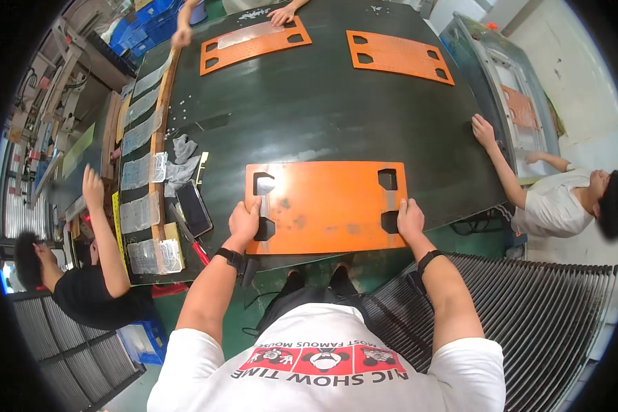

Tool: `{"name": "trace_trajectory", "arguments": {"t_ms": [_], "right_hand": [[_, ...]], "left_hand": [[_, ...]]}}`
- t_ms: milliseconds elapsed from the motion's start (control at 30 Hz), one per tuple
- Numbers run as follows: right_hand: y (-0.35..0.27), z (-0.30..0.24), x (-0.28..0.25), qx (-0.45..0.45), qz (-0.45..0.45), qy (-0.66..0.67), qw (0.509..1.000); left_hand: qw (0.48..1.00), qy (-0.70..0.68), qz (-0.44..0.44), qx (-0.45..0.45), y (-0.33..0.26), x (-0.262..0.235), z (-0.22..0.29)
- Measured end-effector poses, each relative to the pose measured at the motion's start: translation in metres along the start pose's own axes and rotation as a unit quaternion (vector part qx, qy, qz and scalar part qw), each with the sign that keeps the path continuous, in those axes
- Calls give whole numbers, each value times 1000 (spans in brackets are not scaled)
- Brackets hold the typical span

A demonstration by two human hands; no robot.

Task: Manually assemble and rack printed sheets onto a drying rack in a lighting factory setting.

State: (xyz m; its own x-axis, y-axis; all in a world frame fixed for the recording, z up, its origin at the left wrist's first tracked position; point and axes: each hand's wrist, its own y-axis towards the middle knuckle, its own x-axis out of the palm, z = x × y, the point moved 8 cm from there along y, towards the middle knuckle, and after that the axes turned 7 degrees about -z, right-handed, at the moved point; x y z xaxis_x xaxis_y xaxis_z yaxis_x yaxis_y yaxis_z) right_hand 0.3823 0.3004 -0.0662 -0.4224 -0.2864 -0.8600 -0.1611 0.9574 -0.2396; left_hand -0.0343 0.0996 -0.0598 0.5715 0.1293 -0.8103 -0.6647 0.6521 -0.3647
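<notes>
An orange rectangular plate (326, 206) with dark smudges and a cut-out near each corner is at the near edge of the dark table. At its left edge, my left hand (244, 221) grips it beside the lower left cut-out. My right hand (410, 218) is closed on the opposite edge, by the lower right cut-out. The plate's face is turned up, and its near edge reaches past the table's rim. Fingertips of both hands are partly hidden behind it.
A wooden strip (157, 147) with clear film sheets (140, 211) runs along the table's left side. Near it lie a grey cloth (182, 165), a phone (194, 209) and red-handled pliers (200, 253). Two orange plates (399, 56) lie farther off. Co-workers stand around; a ribbed black rack (501, 309) is at right.
</notes>
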Motion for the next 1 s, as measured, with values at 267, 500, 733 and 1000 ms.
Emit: {"name": "trace_trajectory", "arguments": {"t_ms": [267, 500, 733, 1000], "right_hand": [[3, -21, -6, 3, -14, 23, 1000], [-7, 9, -5, -49, 17, 64, 997], [-5, 18, -19, -62, 33, 120, 990], [12, 25, -60, -106, 48, 123, 986]], "left_hand": [[999, -37, -7, 10, 0, -15, -3], [994, -101, 0, 41, -17, -4, 4], [921, -375, -102, 34, -33, -22, 32], [839, -510, -188, 6, -57, -18, 77]]}}
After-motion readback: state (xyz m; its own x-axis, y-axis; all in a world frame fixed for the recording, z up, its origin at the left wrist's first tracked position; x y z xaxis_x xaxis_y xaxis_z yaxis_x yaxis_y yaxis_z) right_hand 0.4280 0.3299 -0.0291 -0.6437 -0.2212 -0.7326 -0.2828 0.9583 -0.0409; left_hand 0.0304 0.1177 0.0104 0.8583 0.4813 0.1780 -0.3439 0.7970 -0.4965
